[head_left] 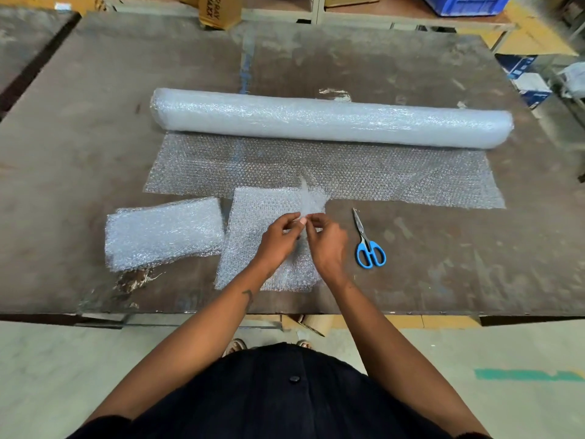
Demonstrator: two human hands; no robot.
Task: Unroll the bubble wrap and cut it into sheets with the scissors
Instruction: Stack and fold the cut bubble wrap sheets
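Single view only, head-worn, wide-angle. Looks forward and steeply down from standing height at near edge of worktop (95,90). Wearer's own torso and both forearms fill bottom of frame; left hand (278,239) and right hand (327,245) sit near centre, close to lens. Worktop spans almost full width, far edge near top. Floor visible below near edge; shelving and boxes (218,11) along top margin. Edges bowed by lens distortion.
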